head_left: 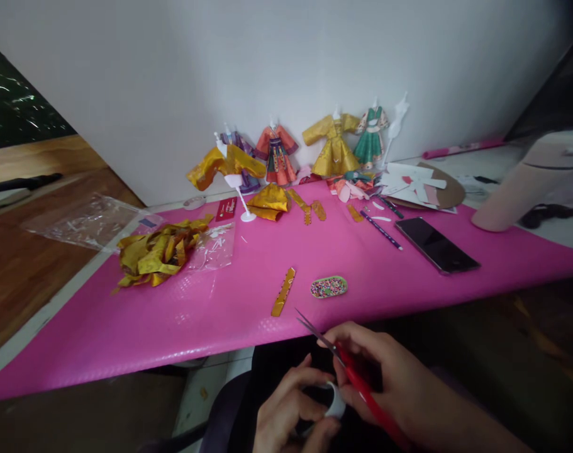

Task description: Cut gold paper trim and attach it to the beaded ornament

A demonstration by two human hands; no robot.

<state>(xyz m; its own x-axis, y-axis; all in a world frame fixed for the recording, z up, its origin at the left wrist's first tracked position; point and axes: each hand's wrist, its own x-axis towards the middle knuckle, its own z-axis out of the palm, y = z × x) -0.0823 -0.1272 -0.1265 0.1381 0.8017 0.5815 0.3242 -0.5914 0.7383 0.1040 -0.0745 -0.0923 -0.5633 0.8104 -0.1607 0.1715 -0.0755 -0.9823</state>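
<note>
My right hand is closed round red-handled scissors whose blades point up and left over the table's front edge. My left hand pinches a small white tape roll, held below the table edge against my right hand. Just beyond them on the pink mat lie a gold paper strip and a small oval dish of coloured beads.
Several paper doll dresses on white stands line the wall, one gold-sleeved figure further forward. Gold paper scraps, plastic bags, a black phone, a purple pencil, white cut-outs on a brown disc and a pink object at right.
</note>
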